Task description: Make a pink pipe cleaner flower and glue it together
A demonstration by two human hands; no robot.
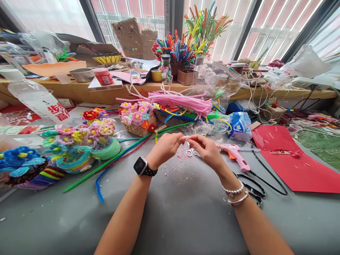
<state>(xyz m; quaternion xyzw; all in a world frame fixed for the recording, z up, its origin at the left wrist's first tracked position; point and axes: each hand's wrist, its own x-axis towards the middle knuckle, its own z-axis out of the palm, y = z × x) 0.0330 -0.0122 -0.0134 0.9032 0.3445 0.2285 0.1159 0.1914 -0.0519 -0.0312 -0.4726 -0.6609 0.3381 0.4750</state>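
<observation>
My left hand (165, 146) and my right hand (208, 151) meet above the grey table, fingertips pinched together. Between them is a small pale pink piece (187, 137) that looks like pipe cleaner; the fingers cover most of it. A pair of scissors (189, 152) lies just beneath the hands, partly hidden, among pink fluff and crumbs. To the right of my right hand rests a pink glue gun (239, 157). A bundle of pink pipe cleaners (182, 102) lies beyond both hands.
Pipe-cleaner flower pots (106, 147) stand at left, by a tilted plastic bottle (37, 95). A flower basket (138, 122) sits behind green pipe cleaners (119, 156). At right are a blue tissue pack (239, 125), red card (297, 159) and black cable (273, 186). A cluttered ledge (148, 88) runs behind.
</observation>
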